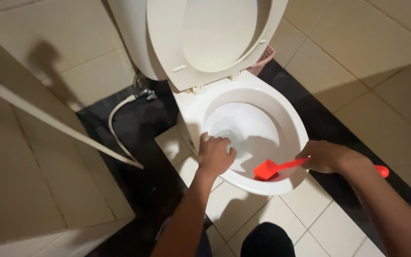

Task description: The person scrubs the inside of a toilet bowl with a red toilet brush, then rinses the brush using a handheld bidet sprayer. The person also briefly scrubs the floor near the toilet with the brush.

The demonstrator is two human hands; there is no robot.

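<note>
A white toilet bowl (291, 119) stands open below me, its lid and seat (215, 38) tipped up against the tank. My left hand (214, 154) rests on the bowl's near left rim, fingers curled over the edge. My right hand (327, 156) grips the handle of a red toilet brush (274, 167). The brush head lies inside the bowl against the near inner wall. The red end of the handle pokes out behind my right wrist. Some water shows at the bottom of the bowl.
A white hose (115, 128) runs from a wall valve (144, 93) left of the toilet. A thin white pipe (48, 119) crosses the left tiled wall. A pink basket (264, 58) sits behind the toilet. The floor has beige tiles with a dark border.
</note>
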